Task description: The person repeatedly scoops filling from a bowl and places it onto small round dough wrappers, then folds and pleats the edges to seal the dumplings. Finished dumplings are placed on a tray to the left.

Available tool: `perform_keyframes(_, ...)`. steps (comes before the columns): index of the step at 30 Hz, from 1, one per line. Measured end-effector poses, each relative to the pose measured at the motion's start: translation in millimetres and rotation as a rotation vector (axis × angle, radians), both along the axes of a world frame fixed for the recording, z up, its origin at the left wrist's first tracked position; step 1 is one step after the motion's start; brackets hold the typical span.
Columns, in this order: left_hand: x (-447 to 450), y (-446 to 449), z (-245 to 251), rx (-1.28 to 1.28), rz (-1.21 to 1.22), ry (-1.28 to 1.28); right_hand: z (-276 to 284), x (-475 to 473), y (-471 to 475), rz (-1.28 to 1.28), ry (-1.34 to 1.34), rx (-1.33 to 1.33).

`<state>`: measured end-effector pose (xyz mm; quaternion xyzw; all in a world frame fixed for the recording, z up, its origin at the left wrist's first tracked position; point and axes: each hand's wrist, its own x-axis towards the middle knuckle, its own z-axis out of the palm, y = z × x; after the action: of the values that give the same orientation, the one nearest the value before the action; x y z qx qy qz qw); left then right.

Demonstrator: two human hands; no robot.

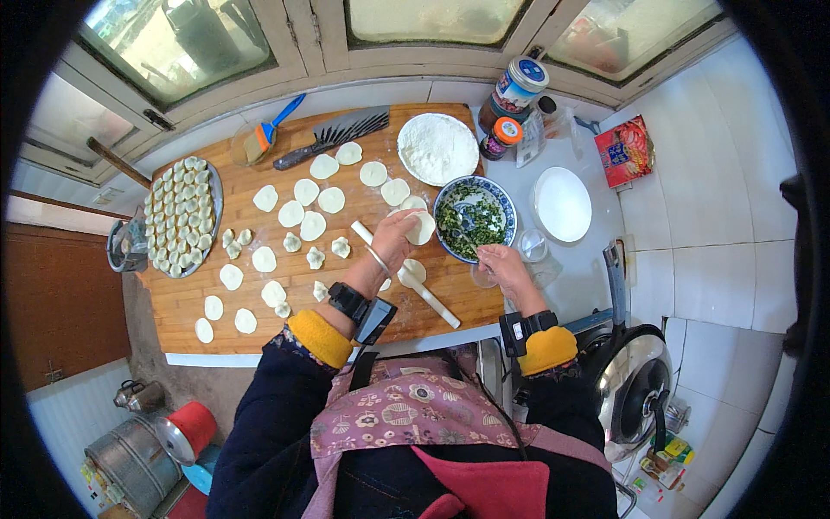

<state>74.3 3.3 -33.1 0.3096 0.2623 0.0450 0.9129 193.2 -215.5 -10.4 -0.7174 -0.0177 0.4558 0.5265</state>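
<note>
My left hand holds a round dough wrapper between thumb and fingers, above the wooden board. In my right hand is the handle of a metal utensil, its end in the chopped green filling of a blue-and-white bowl. A white rolling pin lies slantwise beneath my left hand. Many flat wrappers are spread over the board, with several folded dumplings among them. A bowl of white flour stands behind the filling bowl.
A metal tray packed with dumplings is at the board's left end. A cleaver and a blue-handled brush lie at the back. Jars, a white plate and a small clear cup stand on the right. A lidded pan is at lower right.
</note>
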Motion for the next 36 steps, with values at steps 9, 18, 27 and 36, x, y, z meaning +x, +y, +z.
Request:
perform_keyframes(9, 67, -38, -6, -0.043, -0.014, 0.064, 31, -10, -25, -0.005, -0.462, 0.004)
perform_keyframes(18, 79, -61, 5, -0.134, -0.054, 0.006, 42, -32, -35, 0.24, -1.482, -0.327)
perform_keyframes(27, 78, -62, 5, -0.235, -0.055, -0.076, 36, -36, -32, 0.132, -1.427, -0.243)
perform_keyframes(36, 68, -49, 6, -0.278, -0.043, -0.105, 19, -17, -26, -0.101, -0.961, -0.205)
